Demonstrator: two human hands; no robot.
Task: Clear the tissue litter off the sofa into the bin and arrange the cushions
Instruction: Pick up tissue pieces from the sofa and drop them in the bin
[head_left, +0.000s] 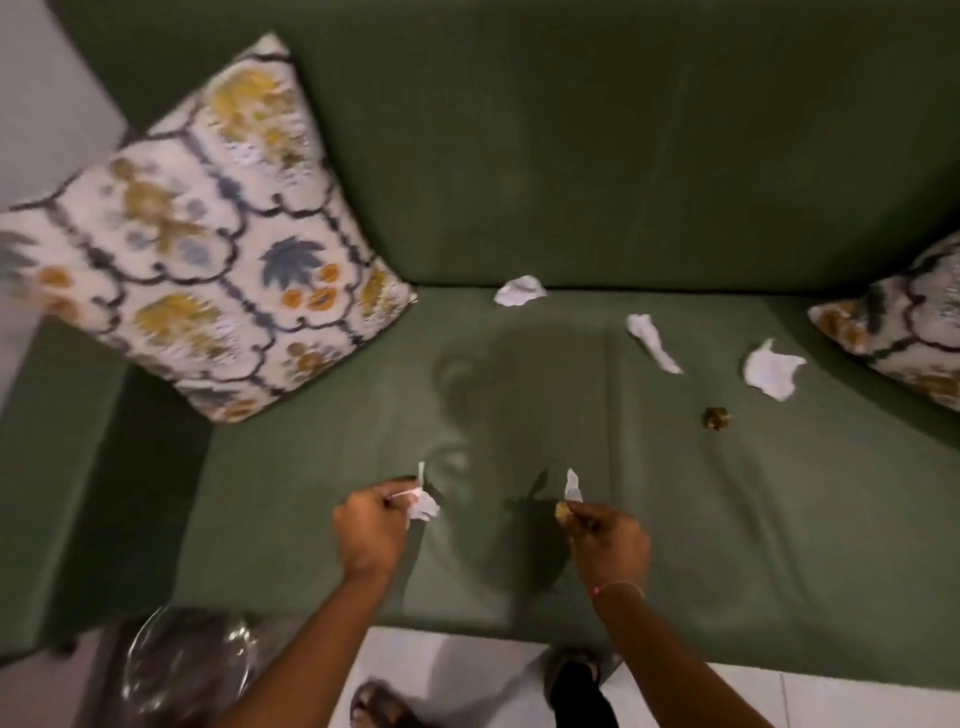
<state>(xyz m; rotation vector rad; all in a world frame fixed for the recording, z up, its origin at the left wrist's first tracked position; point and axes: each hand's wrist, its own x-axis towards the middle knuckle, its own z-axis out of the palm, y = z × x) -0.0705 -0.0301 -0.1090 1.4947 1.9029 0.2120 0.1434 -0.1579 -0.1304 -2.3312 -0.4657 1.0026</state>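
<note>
A green sofa (519, 182) fills the view. My left hand (371, 525) is closed around crumpled white tissue (423, 501) above the front of the seat. My right hand (605, 535) pinches a white tissue scrap (571, 486) together with a small brown crumpled piece (562, 511). Three white tissues lie on the seat: one at the backrest (519, 291), a twisted one (652, 343) and a flat one (769, 369). A small brown-green crumpled wad (716, 418) lies near them. A floral cushion (208, 244) leans at the left; another cushion (904, 327) sits at the right edge.
A bin lined with a clear plastic bag (187, 670) stands on the floor at the sofa's front left corner. White floor tiles (467, 675) and my sandalled feet (379, 704) show below the seat edge. A pale wall (36, 104) is at the left.
</note>
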